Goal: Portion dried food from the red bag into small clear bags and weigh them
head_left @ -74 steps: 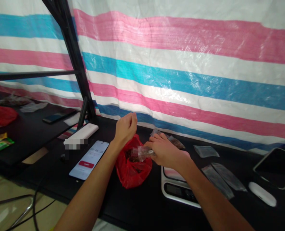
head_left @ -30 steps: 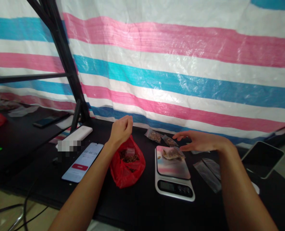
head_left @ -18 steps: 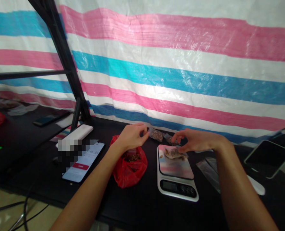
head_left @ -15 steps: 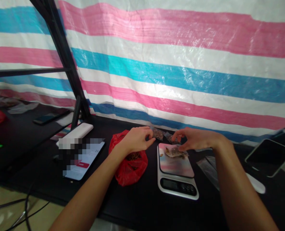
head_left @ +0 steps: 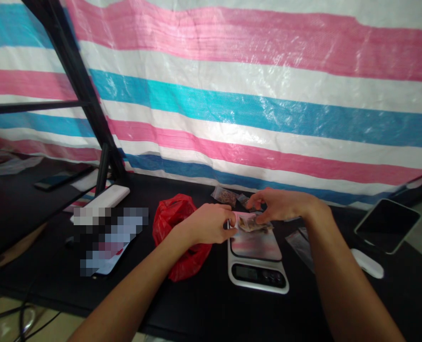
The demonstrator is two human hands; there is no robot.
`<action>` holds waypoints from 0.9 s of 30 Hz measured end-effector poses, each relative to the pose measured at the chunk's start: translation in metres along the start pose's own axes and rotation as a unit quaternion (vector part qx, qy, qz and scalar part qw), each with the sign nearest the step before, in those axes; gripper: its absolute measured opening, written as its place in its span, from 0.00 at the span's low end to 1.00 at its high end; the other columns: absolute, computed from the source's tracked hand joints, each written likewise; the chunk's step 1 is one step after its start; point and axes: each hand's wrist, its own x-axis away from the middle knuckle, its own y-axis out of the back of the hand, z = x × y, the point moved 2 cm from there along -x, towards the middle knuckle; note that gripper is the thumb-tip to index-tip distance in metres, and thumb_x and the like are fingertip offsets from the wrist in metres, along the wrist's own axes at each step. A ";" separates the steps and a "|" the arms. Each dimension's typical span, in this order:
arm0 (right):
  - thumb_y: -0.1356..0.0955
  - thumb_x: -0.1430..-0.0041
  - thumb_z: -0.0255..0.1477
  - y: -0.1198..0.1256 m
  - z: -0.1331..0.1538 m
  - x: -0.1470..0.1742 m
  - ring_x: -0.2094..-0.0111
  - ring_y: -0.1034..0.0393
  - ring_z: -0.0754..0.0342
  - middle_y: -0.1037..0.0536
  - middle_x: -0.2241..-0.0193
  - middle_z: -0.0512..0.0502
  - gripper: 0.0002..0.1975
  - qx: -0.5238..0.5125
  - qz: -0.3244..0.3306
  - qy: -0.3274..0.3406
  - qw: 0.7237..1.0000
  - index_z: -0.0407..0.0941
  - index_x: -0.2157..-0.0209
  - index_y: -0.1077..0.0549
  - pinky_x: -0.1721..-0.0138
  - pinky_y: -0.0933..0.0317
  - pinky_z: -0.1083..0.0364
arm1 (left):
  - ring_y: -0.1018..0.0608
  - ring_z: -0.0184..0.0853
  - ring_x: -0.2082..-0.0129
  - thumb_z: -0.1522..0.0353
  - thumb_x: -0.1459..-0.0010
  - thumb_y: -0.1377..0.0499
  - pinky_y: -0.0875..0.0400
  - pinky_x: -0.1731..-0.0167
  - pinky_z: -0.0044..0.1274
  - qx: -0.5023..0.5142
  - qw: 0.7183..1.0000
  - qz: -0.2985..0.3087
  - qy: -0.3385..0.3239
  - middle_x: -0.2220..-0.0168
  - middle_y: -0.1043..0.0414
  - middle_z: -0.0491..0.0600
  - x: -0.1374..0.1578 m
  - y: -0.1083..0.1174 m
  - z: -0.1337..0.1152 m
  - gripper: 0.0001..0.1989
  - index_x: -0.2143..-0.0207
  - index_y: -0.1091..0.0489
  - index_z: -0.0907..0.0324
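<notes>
A small clear plastic bag (head_left: 247,223) with brownish dried bits in it lies on the plate of a white kitchen scale (head_left: 255,247). My right hand (head_left: 282,205) comes over it from the right, its fingers bent and the thumb on the bag. At the scale's left edge is my left hand (head_left: 211,224), thumb and forefinger curved with a gap between them and nothing visible in it. Beneath that hand and wrist sits an open red plastic bag (head_left: 189,266), its contents mostly covered.
Behind the scale lies a filled clear bag (head_left: 225,195), with another (head_left: 244,201) beside it. To the right are flat clear bags (head_left: 299,244), a white mouse (head_left: 367,263) and a dark-screened device (head_left: 388,225). A white power bank (head_left: 113,197) and a partly blurred phone (head_left: 116,256) lie left.
My left hand has moved right and slightly down, from above the red bag to the scale's edge. My right hand stays at the small bag. The whole view has shifted slightly.
</notes>
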 end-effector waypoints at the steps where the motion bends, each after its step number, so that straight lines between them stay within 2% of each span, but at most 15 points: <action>1: 0.25 0.58 0.40 -0.001 0.001 -0.002 0.63 0.26 0.45 0.19 0.62 0.46 0.22 0.000 0.001 0.003 1.000 0.49 0.59 0.19 0.66 0.37 0.53 | 0.20 0.38 0.65 0.61 0.38 0.42 0.31 0.68 0.25 -0.006 1.000 0.004 -0.001 0.63 0.23 0.49 0.000 -0.001 0.000 0.09 0.64 0.23 0.54; 9: 0.23 0.61 0.35 -0.009 0.013 -0.009 0.71 0.29 0.49 0.22 0.71 0.49 0.16 0.003 0.005 0.017 1.000 0.50 0.65 0.19 0.71 0.40 0.54 | 0.20 0.39 0.65 0.62 0.38 0.43 0.30 0.69 0.26 -0.027 1.000 0.014 0.008 0.63 0.23 0.50 0.000 -0.003 0.002 0.09 0.65 0.24 0.55; 17: 0.27 0.58 0.31 -0.016 0.020 -0.013 0.77 0.31 0.53 0.22 0.76 0.50 0.13 0.033 0.055 -0.023 0.998 0.48 0.65 0.20 0.74 0.44 0.55 | 0.19 0.39 0.65 0.64 0.38 0.44 0.32 0.71 0.26 -0.042 0.999 0.015 -0.005 0.63 0.22 0.51 -0.001 -0.007 0.002 0.10 0.65 0.24 0.56; 20: 0.28 0.56 0.30 -0.017 0.023 -0.014 0.77 0.32 0.53 0.23 0.78 0.51 0.11 0.036 0.063 -0.025 0.997 0.47 0.67 0.21 0.74 0.44 0.55 | 0.20 0.38 0.65 0.64 0.37 0.44 0.32 0.69 0.25 -0.022 1.000 -0.008 0.004 0.63 0.22 0.50 -0.001 -0.007 0.004 0.09 0.64 0.24 0.56; 25: 0.30 0.51 0.32 -0.015 0.024 -0.017 0.74 0.33 0.53 0.22 0.75 0.50 0.08 0.027 0.031 0.029 0.999 0.47 0.69 0.21 0.72 0.44 0.55 | 0.21 0.36 0.61 0.62 0.34 0.45 0.32 0.64 0.24 0.045 0.998 -0.052 0.010 0.60 0.22 0.48 -0.004 -0.006 0.010 0.11 0.60 0.23 0.53; 27: 0.31 0.49 0.34 -0.013 0.023 -0.018 0.73 0.33 0.53 0.22 0.74 0.49 0.09 -0.009 0.013 0.050 0.999 0.46 0.68 0.22 0.72 0.43 0.55 | 0.22 0.35 0.62 0.61 0.34 0.45 0.32 0.64 0.24 0.086 0.991 -0.097 0.029 0.62 0.23 0.47 -0.005 -0.004 0.012 0.11 0.61 0.24 0.54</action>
